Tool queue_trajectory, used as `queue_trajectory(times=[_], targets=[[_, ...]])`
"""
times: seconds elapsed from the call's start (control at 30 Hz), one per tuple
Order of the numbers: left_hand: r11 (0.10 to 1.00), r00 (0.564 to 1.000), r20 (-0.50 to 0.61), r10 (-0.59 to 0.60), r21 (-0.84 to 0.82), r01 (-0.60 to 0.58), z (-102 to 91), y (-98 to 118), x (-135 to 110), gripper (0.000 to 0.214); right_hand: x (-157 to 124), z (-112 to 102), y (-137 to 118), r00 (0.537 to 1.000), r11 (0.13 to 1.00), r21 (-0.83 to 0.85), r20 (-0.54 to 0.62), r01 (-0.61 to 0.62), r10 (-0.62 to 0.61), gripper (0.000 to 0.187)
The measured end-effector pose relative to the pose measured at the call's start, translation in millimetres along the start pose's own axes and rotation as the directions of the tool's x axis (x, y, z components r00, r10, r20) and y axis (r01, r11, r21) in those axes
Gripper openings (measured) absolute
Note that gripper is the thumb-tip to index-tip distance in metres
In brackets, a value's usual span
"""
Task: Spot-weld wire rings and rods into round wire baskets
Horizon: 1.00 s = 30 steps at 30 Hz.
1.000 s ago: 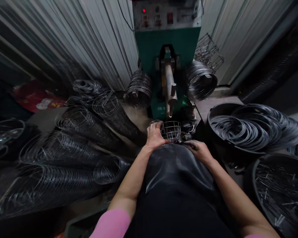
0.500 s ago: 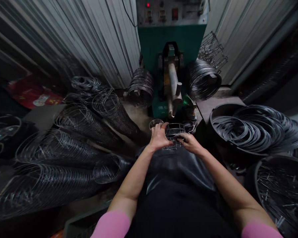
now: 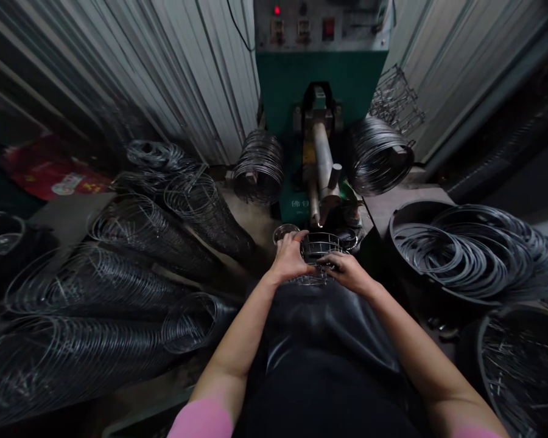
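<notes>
Between my hands is a round wire basket frame [image 3: 322, 242], made of rings and short crossing wires, just below the machine's electrode tip [image 3: 318, 222]. My left hand [image 3: 288, 258] grips its left side, thumb toward the near rim and fingers over the far left. With bent fingers, my right hand [image 3: 344, 267] grips the near right part of the rim; what its fingertips pinch is too dark to make out. The green welding machine [image 3: 322, 67] stands straight ahead, its metal arm [image 3: 322, 146] pointing down toward me. A black apron [image 3: 329, 328] lies beneath the frame.
Stacked wire-ring cylinders [image 3: 119, 340] fill the left side. Wire coils [image 3: 258, 167] flank the machine. At right, a black tub [image 3: 393, 243] holds loose wire rings [image 3: 456, 243], and another dark tub [image 3: 481, 353] holds short wire pieces. A red bag [image 3: 50, 170] lies far left.
The camera view has shifted slightly, so the surroundings sit a little lower. Both hands stay on the wire frame, which looks slightly turned or tilted under the electrode.
</notes>
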<state>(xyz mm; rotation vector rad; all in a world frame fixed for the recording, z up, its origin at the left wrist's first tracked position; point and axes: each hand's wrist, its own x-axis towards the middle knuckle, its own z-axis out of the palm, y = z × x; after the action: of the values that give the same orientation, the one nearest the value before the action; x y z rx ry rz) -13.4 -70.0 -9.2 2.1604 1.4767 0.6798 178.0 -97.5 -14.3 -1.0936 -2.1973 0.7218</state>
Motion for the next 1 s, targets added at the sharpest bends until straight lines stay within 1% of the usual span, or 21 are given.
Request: queue_trajectory(times=[0.17, 0.33, 0.53, 0.7, 0.83, 0.93, 1.0], targets=[[1.000, 1.000, -0.015, 0.019, -0.020, -0.020, -1.5, -6, 10, 0.096, 10, -3, -1, 1.000, 1.000, -0.025, -0.001, 0.004, -0.004, 0.021], [0.999, 1.000, -0.018, -0.004, -0.043, 0.004, -2.0, -8, 22, 0.096, 20, -7, 5, 0.999, 0.999, -0.053, -0.035, 0.011, -0.013, 0.021], [0.996, 0.999, -0.041, -0.033, -0.086, 0.029, 2.8, -13, 41, 0.100, 35, -16, 15, 0.998, 0.997, -0.067, -0.048, 0.029, -0.032, 0.018], [0.990, 0.997, -0.053, -0.048, -0.133, 0.041, 6.1, -13, 42, 0.097, 34, -15, 17, 0.994, 0.998, -0.063, -0.108, 0.025, -0.032, 0.017], [0.991, 0.990, -0.083, -0.111, -0.091, 0.103, 7.3, -8, 42, 0.099, 31, -11, 19, 0.991, 0.993, -0.114, -0.135, -0.034, 0.018, 0.023], [0.989, 0.985, -0.102, -0.143, -0.062, 0.137, 6.7, -8, 50, 0.095, 38, -11, 19, 0.987, 0.976, -0.188, -0.140, -0.107, 0.081, 0.030], [0.987, 0.983, -0.098, -0.153, -0.063, 0.147, 6.3, -9, 56, 0.094, 42, -12, 16, 0.976, 0.967, -0.205, -0.189, -0.149, 0.110, 0.032]])
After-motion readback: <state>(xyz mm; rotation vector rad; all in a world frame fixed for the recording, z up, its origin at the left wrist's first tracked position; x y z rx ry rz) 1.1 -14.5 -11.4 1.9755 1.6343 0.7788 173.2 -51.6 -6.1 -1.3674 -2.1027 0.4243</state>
